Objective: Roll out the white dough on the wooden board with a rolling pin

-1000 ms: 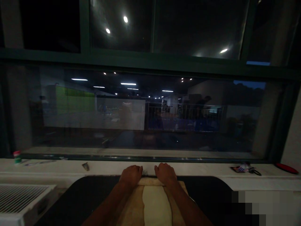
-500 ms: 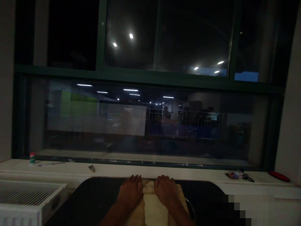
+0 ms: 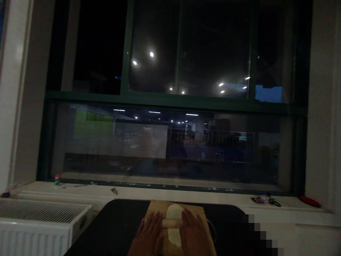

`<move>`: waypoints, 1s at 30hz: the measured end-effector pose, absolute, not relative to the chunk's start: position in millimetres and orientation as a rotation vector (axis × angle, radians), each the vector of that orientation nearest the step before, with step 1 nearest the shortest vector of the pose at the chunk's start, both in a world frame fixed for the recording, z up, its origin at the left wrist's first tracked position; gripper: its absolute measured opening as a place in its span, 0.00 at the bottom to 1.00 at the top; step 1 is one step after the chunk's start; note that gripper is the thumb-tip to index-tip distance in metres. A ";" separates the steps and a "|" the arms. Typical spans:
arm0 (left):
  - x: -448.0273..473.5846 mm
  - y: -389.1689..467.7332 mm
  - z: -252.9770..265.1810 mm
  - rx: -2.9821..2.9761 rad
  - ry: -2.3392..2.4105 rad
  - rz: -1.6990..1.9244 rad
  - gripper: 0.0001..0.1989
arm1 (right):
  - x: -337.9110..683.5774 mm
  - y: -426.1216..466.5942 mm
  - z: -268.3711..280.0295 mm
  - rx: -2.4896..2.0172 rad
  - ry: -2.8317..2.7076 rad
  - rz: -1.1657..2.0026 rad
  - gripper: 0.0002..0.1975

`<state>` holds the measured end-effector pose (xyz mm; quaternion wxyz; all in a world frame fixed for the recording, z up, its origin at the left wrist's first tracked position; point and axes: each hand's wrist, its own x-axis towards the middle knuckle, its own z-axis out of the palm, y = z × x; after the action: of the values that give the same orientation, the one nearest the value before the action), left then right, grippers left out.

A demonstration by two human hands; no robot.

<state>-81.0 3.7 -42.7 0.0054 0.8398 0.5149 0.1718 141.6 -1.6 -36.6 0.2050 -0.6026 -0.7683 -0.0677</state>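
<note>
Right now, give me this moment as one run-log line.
left hand: flat on rolling pin | right hand: flat on rolling pin | dough: flattened, beneath rolling pin | wooden board: under dough, on black table

Window [image 3: 186, 100], one: dark green frame, glass showing bright lights [image 3: 151, 54] and a green panel [image 3: 93, 123]. Sill [image 3: 173, 193], pale, bearing: small container [image 3: 57, 180], green with red cap, upright, left; crumpled scrap [image 3: 114, 191], just right of it; small pile of mixed items [image 3: 262, 198], contents unclear; red flat item [image 3: 309, 201], dark-edged, far right. Radiator [image 3: 37, 231], white, slatted top, lower left.
</note>
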 end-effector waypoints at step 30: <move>-46.4 119.0 -6.3 2.709 1.818 0.358 0.23 | 154.9 126.0 -9.3 -1.874 -1.972 -0.206 0.30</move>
<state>-46.4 119.0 -6.3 -0.0702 0.8233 0.5527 0.1089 154.9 126.0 -9.3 0.2055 -0.6723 -0.7074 -0.0739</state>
